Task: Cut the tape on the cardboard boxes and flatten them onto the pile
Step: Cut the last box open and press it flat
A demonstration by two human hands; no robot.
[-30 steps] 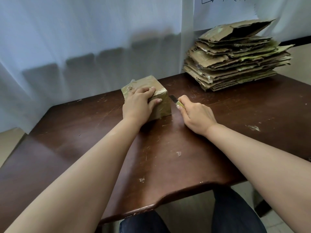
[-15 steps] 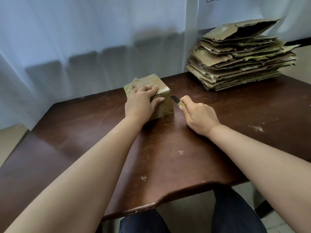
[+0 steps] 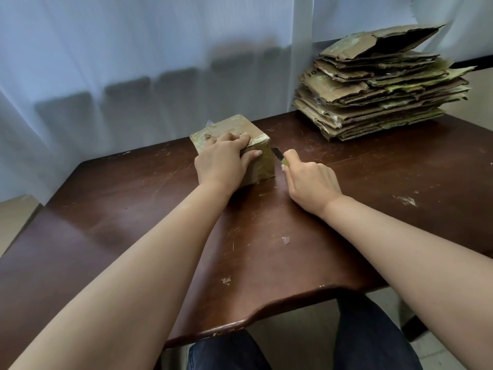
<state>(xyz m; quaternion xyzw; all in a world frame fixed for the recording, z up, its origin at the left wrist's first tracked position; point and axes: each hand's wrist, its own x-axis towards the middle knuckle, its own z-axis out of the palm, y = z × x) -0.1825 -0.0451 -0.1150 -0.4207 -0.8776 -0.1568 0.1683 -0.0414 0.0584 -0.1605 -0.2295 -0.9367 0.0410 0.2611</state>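
A small cardboard box [image 3: 240, 129] wrapped in shiny yellowish tape stands on the dark wooden table [image 3: 373, 177], near its far edge. My left hand [image 3: 222, 161] lies over the box's near top edge, fingers curled on the top and thumb pressed against its front face. My right hand [image 3: 309, 180] grips a utility knife [image 3: 278, 155] with a yellow-green handle. The dark blade points at the box's right side, at or just short of its surface. A pile of flattened cardboard boxes [image 3: 378, 84] sits at the table's far right corner.
Pale curtains hang just behind the table's far edge. Scraps of tape [image 3: 406, 200] and small flecks lie on the tabletop. My legs in dark trousers [image 3: 368, 337] show below the table's notched front edge.
The knife blade has crept a little closer to the box's right side. My left hand stays on the box, and the view has shifted slightly.
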